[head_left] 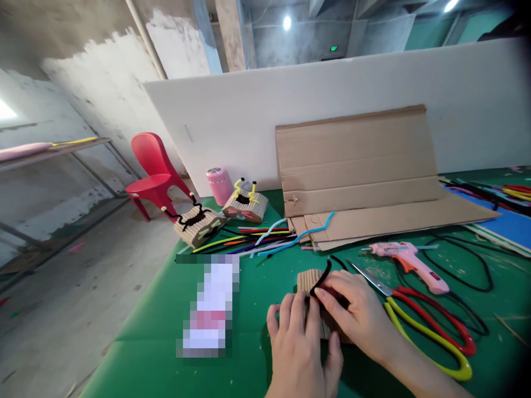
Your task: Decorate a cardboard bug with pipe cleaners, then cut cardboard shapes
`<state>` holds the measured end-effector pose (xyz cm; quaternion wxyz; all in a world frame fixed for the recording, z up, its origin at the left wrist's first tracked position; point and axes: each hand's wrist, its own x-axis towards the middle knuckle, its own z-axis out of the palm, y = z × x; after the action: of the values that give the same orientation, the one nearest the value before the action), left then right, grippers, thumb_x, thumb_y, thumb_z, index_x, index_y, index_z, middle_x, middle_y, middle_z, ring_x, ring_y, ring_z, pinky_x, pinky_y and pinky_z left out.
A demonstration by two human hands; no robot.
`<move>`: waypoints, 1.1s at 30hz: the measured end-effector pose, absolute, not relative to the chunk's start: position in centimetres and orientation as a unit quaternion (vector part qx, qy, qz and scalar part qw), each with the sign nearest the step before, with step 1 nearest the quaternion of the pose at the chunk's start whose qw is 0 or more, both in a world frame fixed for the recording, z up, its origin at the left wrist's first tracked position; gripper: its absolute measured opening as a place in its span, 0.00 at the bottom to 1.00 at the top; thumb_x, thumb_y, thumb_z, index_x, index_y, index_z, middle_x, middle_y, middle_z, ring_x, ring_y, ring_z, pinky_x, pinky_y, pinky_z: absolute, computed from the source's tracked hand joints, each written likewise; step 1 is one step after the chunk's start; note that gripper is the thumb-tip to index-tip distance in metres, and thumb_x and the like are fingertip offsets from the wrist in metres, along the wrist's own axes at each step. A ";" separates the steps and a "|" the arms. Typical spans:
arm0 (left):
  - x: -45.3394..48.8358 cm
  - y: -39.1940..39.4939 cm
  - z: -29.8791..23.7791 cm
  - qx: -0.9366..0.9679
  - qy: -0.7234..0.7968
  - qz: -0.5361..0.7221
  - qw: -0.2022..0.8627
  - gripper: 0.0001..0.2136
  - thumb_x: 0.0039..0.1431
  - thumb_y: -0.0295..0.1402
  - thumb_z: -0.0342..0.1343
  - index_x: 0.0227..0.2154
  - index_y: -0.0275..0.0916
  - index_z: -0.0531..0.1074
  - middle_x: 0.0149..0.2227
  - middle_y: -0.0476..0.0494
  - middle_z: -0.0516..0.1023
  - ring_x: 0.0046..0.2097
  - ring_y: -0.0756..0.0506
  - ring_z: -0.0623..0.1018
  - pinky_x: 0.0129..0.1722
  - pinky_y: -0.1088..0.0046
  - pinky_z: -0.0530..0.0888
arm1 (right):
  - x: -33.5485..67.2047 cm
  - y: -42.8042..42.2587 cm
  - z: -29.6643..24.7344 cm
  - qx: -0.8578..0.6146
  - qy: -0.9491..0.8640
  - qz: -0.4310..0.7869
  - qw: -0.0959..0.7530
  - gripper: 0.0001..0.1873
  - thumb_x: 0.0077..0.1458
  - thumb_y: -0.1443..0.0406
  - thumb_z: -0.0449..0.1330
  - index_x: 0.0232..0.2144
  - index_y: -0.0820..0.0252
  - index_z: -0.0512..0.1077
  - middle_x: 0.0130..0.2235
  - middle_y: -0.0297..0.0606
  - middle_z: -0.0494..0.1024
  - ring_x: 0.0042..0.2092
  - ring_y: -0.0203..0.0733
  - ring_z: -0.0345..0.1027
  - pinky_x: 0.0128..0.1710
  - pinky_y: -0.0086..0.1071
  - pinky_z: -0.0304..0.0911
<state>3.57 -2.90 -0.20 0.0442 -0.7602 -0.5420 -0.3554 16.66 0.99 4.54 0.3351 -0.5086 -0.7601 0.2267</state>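
A small corrugated cardboard craft body (307, 279) lies on the green table, largely hidden under both hands. My left hand (295, 342) grips it from the near side, fingers bent over its top and thumb along its side. Between the thumb and fingertips of my right hand (352, 304) is a black pipe cleaner (324, 276), bent and sticking up from the top of the cardboard. Its lower end is covered by my fingers. Just right of my right hand lie large scissors (392, 293) with red and yellow handles, blades partly open.
A pink glue gun (409, 260) with its cable lies behind the scissors. Folded cardboard (357, 160) leans against a white board (228, 116). Coloured pipe cleaners (249, 239), two cardboard creatures (197, 221) with antennae, a pink cylinder (219, 187) and a blurred-out item (213, 304) are leftward.
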 end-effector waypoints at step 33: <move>0.8 0.4 3.5 -0.728 -0.524 -0.397 -0.193 0.07 0.51 0.27 0.51 0.34 0.38 0.70 0.35 0.41 0.71 0.39 0.44 0.72 0.38 0.64 0.71 | 18.0 3.2 5.0 -0.441 -0.786 0.272 0.338 0.06 0.53 0.71 0.53 0.31 0.57 0.68 0.33 0.36 0.70 0.37 0.40 0.63 0.37 0.34 0.59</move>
<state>0.76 0.38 3.46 -0.1933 -0.7284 -0.5238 -0.3972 17.97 3.20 4.98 0.3383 -0.4408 -0.7858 0.2715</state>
